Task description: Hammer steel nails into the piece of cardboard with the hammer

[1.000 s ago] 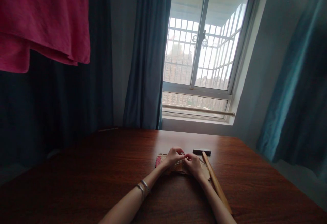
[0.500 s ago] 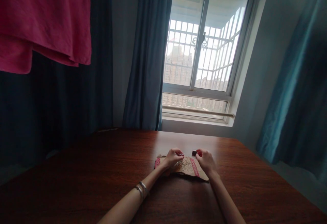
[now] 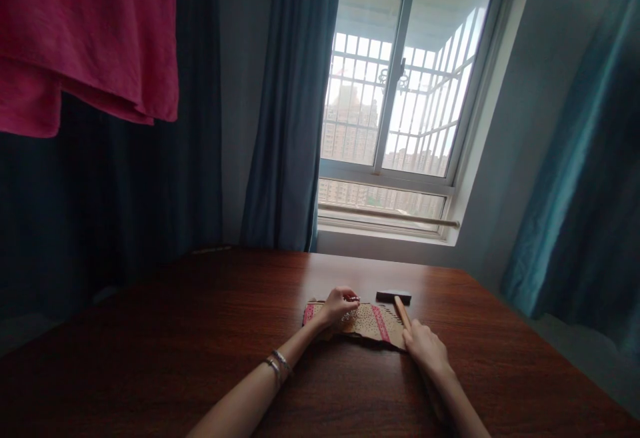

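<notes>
A hammer (image 3: 402, 310) with a dark head and a pale wooden handle reaches across the right end of a cardboard piece (image 3: 367, 321). My right hand (image 3: 426, 346) is wrapped round the handle, and the head points away from me. Pink bands and many small dark dots cover the cardboard, whose edges are ragged. Over its left half my left hand (image 3: 340, 306) is closed, fingertips pinched together. Small shiny bits show at those fingertips, too small to name. Part of the cardboard is hidden under the left hand and wrist.
The cardboard lies on a large reddish-brown wooden table (image 3: 200, 338). Beyond the far edge are a barred window (image 3: 390, 105) and a blue curtain (image 3: 287, 125). A pink cloth (image 3: 100, 38) hangs at upper left. Another curtain (image 3: 575, 191) hangs at right.
My right hand has moved from beside the hammer's head, nearer to me and right, and now grips the handle. The left hand stays in nearly the same place, still pinched.
</notes>
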`<state>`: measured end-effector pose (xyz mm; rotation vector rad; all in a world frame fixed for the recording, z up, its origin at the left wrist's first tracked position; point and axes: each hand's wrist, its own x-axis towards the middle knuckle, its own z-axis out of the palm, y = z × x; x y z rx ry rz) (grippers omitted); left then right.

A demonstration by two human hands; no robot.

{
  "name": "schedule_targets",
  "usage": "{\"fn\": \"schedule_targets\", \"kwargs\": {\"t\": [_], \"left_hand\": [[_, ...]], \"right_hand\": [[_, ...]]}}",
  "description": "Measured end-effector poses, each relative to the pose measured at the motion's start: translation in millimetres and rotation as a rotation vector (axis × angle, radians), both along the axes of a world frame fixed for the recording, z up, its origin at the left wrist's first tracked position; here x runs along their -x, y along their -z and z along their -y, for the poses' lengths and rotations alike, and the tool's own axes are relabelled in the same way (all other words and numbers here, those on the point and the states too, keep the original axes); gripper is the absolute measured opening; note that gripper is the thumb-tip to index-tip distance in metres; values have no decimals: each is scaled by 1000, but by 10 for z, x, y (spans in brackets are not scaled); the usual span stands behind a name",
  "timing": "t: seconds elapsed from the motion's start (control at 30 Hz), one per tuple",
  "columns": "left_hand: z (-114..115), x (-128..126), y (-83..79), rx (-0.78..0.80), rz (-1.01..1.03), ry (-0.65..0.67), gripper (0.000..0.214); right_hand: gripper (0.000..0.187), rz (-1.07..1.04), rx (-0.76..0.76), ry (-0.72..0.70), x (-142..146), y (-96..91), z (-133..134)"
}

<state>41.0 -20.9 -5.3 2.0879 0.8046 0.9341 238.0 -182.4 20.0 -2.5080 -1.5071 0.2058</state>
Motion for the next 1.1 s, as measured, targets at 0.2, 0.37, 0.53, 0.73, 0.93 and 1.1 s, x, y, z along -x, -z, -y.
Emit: {"fn": "schedule_targets", "kwargs": {"t": [0.2, 0.37, 0.53, 0.73, 0.93, 1.1], "left_hand": [[30, 25, -42, 34, -14, -10, 22], [50, 32, -79, 42, -8, 21, 23], [83, 30, -115, 61, -27, 5, 22], [125, 37, -156, 65, -40, -9, 21], [134, 36, -175, 65, -82, -31, 22], [118, 36, -154, 64, -89, -29, 22]], "right_hand": [[18, -345, -227, 39, -39, 59, -90], [24, -634, -306, 8, 14, -87, -164], [28, -1337, -338, -134, 76, -406, -8], [31, -1626, -185, -175, 203, -558, 169], [31, -1573, -223, -217, 268, -443, 122], [38, -1558, -200, -224, 238, -400, 80]]}}
